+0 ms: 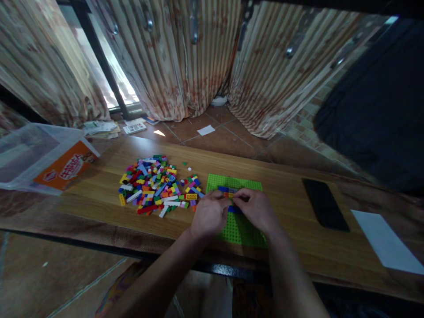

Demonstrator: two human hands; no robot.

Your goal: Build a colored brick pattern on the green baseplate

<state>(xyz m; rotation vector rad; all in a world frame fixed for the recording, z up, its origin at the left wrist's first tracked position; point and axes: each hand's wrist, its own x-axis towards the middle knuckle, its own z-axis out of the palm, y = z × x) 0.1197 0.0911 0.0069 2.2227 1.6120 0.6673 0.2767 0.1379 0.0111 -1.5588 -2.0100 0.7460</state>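
Green baseplate (245, 229) flat on tabletop (285, 190), lower centre, likely firm backing. Left hand (212, 213), right hand (254, 208) curled over blue bricks (234, 210); whether pinching, cannot tell. Brick heap (155, 185) centre-left, seemingly for easy reach.

From above and behind the near edge of the green baseplate (239, 229), the scene is viewed forward and down by one head-worn camera, curtains (212, 62) being included beyond it.
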